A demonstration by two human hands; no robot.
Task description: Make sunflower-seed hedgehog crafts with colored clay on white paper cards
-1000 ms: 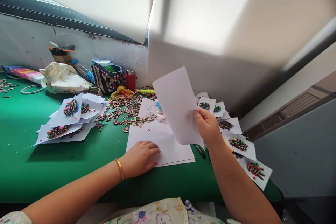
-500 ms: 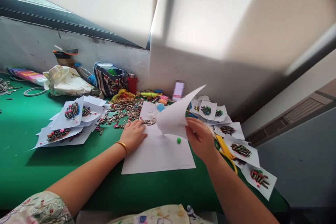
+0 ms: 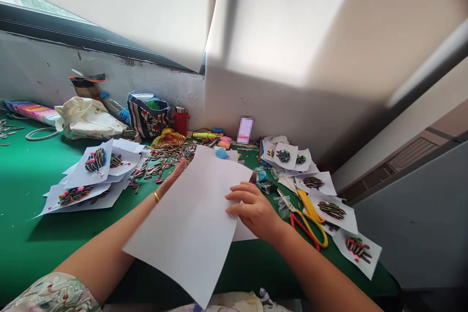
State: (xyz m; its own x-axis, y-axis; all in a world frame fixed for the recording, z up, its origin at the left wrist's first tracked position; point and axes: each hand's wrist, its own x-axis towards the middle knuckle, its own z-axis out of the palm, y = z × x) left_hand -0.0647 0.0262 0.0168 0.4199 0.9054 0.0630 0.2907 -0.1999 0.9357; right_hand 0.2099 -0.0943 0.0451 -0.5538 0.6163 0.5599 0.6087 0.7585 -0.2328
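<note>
A white paper sheet (image 3: 186,224) is lifted and tilted above the green table, its lower corner hanging past the table's front edge. My left hand (image 3: 170,179) is mostly behind its left edge, with fingers showing above it and a gold bangle (image 3: 156,196) at the wrist. My right hand (image 3: 254,207) grips the sheet's right edge, fingers on top. A second white sheet (image 3: 244,231) shows beneath it, partly hidden. Loose sunflower seeds (image 3: 164,158) lie just past my left fingertips.
Paper cards with seed-and-clay pictures (image 3: 95,163) are stacked at left, and more (image 3: 331,212) fan out at right. Red-and-yellow-handled scissors (image 3: 305,224) lie near my right hand. A striped bag (image 3: 149,116), red bottle (image 3: 181,122) and crumpled plastic bag (image 3: 87,119) stand against the wall.
My left hand has left the paper stack and now holds the sheet with my right hand. The sheet has swung down and toward me, covering the stack. Scissors now show at right.
</note>
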